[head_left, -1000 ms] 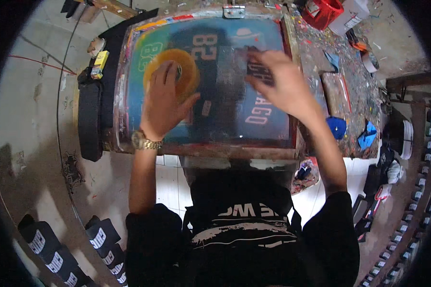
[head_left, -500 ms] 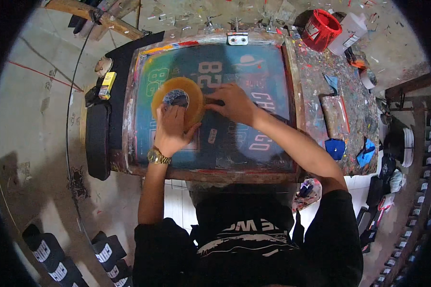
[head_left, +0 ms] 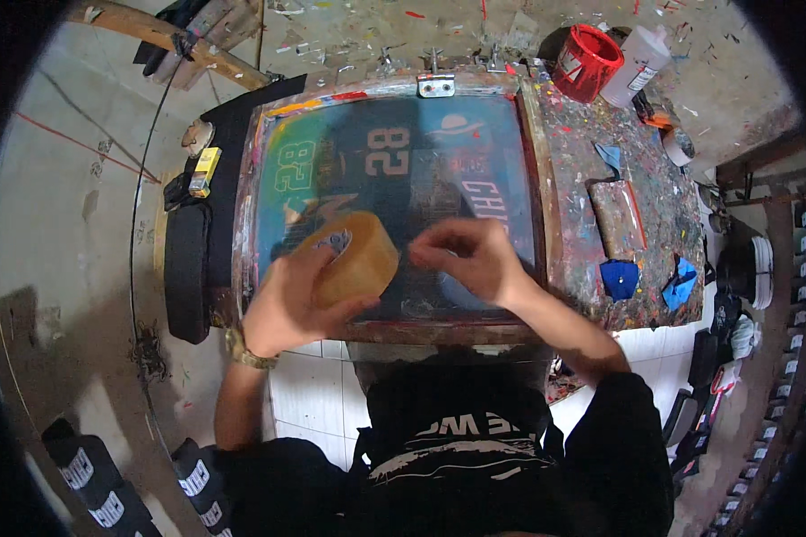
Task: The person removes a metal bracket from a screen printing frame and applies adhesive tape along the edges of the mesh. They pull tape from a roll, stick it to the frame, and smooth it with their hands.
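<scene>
A wide roll of amber, see-through packing tape (head_left: 367, 264) is in my left hand (head_left: 287, 300), with the fingers in its core and the thumb along its near side. The roll is tilted, raised over the near part of a screen-printing frame (head_left: 539, 179). Just right of it, my right hand (head_left: 475, 259) has thumb and fingertips drawn together; whether a strip of tape is between them I cannot make out. Beneath both hands lies the frame's dark mesh (head_left: 376, 201), marked with several stencilled letter and number designs. A metal hinge clamp (head_left: 435, 86) grips its far edge.
Right of the frame, the paint-spattered table holds a red paint bucket (head_left: 587, 64), a white bottle (head_left: 637, 67), a tape roll (head_left: 679, 147) and blue scraps (head_left: 620, 279). At left are a yellow box (head_left: 205, 172) and black padded pieces (head_left: 187, 268).
My left hand has lifted the tape roll off the mesh and brought it nearer, tilting it. My right hand has moved nearer too, from the roll's edge to a spot slightly apart from it.
</scene>
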Demonstrator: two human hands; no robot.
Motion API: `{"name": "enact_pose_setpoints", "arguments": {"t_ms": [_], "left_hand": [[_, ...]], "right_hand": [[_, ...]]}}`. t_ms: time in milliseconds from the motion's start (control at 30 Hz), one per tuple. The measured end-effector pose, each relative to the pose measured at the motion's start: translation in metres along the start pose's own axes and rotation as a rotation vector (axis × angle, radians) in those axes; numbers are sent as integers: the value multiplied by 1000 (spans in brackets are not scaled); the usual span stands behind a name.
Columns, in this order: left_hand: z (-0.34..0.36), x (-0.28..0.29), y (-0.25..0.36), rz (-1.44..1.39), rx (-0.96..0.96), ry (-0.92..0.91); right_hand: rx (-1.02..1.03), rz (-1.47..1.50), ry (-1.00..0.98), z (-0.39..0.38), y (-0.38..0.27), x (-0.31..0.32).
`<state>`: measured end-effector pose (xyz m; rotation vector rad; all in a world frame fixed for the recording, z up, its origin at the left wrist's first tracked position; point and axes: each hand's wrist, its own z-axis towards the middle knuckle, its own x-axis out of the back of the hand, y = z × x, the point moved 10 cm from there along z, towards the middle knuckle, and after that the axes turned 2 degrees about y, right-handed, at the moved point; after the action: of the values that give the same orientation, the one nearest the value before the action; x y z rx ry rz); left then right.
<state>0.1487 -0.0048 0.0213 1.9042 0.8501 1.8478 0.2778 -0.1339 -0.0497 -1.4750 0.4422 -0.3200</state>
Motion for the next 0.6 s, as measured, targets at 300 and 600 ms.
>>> {"name": "enact_pose_setpoints", "arguments": {"t_ms": [300,600], "left_hand": [[-19,-16,37,-51,-67,-214],[-28,-3,65,117,-90,-245]], "right_hand": [[-304,250,16,-56,23,-17],[-34,106,19,-66,-22,-16]]}}
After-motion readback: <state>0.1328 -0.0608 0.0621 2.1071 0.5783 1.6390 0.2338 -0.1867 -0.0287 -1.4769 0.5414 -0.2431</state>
